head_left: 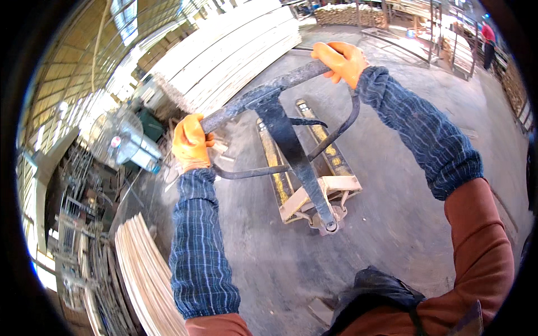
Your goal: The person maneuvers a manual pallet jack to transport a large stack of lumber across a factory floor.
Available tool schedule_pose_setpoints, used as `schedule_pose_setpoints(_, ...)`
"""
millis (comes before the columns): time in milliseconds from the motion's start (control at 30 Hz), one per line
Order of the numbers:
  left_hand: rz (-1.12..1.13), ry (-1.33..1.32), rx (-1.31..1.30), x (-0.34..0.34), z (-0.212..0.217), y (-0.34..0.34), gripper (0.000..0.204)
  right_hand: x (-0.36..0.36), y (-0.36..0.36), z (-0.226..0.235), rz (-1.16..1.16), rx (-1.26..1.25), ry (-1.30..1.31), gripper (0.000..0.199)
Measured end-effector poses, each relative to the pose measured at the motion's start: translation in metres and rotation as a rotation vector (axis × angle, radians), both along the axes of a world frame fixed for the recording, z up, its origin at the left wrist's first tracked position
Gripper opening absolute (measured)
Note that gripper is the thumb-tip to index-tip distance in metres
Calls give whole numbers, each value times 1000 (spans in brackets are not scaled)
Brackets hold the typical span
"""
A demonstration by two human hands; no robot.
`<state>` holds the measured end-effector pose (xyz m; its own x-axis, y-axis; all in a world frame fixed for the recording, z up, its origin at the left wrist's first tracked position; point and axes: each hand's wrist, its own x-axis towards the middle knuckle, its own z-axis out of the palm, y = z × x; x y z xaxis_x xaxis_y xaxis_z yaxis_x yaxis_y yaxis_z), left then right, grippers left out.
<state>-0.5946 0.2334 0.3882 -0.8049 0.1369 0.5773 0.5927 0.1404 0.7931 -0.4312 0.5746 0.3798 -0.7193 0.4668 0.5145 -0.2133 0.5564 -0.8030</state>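
One grey steel pallet jack with yellowed forks (311,185) stands at centre frame, showing two forks. Two orange-gloved hands, left (190,143) and right (341,60), appear. Two stacks of pale wooden boards show: one upper centre (230,56), one lower left (148,274). One round metal fan (120,137) sits at left. One red-shirted person (488,36) stands upper right.

1. The left hand (191,143) and right hand (341,60) wear bright orange gloves.
2. Both arm sleeves (199,246) are dark blue with a thin pale check; the shirt (482,246) beneath is rust red.
3. The pallet jack handle (263,95) is dark grey, worn steel.
4. The pallet jack forks (325,140) are faded yellow, scuffed to beige.
5. The stacked boards (224,56) are pale cream wood.
6. The concrete floor (392,213) is dusty grey.
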Motion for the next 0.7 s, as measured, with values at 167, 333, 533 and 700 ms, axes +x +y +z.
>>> schedule_pose_setpoints(167,-61,156,-147,-42,-18,34,45,-32,36,-23,-72,18,14,62)
schedule_pose_setpoints(333,-104,-40,-40,-74,-12,81,47,-61,79,-23,-109,37,71,61)
schedule_pose_setpoints(533,-80,51,-29,-203,-4,125,47,-170,112,-7,-99,47,78,74)
schedule_pose_setpoints(700,-110,-28,2,-243,-14,188,53,-211,157,-13,-142,-211,95,49)
